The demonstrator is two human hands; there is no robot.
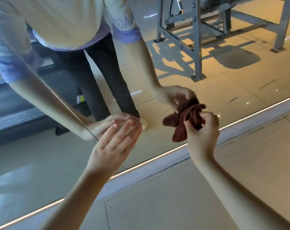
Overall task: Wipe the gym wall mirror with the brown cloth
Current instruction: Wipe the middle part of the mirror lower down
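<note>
The right hand (202, 130) has its fingers curled round a crumpled dark-brown terry cloth (184, 120), which meets its own reflection low on the large wall mirror (41, 163). At nine o'clock from the cloth, the left hand (114, 143) is flat with straight fingers, its fingertips at the glass. At six o'clock lies the beige tiled floor (174, 205).

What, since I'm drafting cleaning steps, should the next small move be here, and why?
Probably press the cloth flat against the mirror. The right hand grips it bunched up at the glass, not spread over it; the left hand is open.
</note>
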